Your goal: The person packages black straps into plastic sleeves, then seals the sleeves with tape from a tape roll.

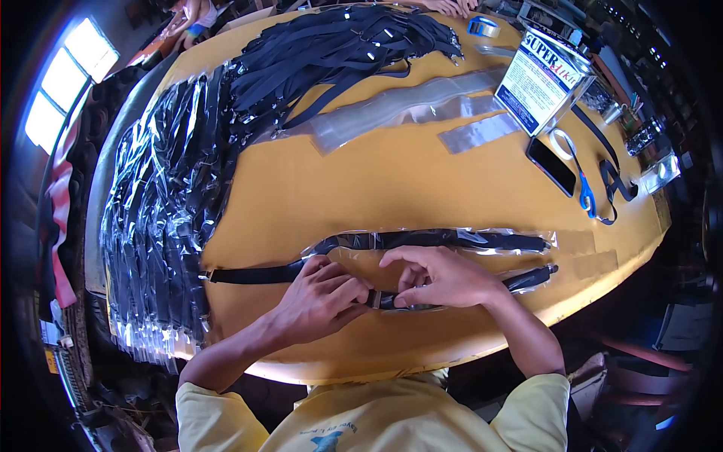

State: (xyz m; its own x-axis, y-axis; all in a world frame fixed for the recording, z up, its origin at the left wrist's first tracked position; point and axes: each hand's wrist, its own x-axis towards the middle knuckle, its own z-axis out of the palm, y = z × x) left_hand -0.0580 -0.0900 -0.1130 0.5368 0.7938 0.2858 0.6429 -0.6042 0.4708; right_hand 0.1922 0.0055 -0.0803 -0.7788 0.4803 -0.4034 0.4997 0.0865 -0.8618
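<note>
A black strap runs from a metal clip at its left end to beneath my left hand. The fingers of that hand are closed on the strap close to a small metal buckle. Just right of the buckle, my right hand has its thumb and curled fingers on the strap, its index finger raised. Beyond that hand, the strap's other end lies inside a clear plastic sleeve. Behind both hands is another black strap in a clear sleeve. The exact grip under the fingers is partly hidden.
Sleeved straps cover the left side of the yellow table; loose black straps are piled behind. Empty plastic sleeves, a contact cement can, a phone and blue-handled scissors lie farther back. Other people are beyond.
</note>
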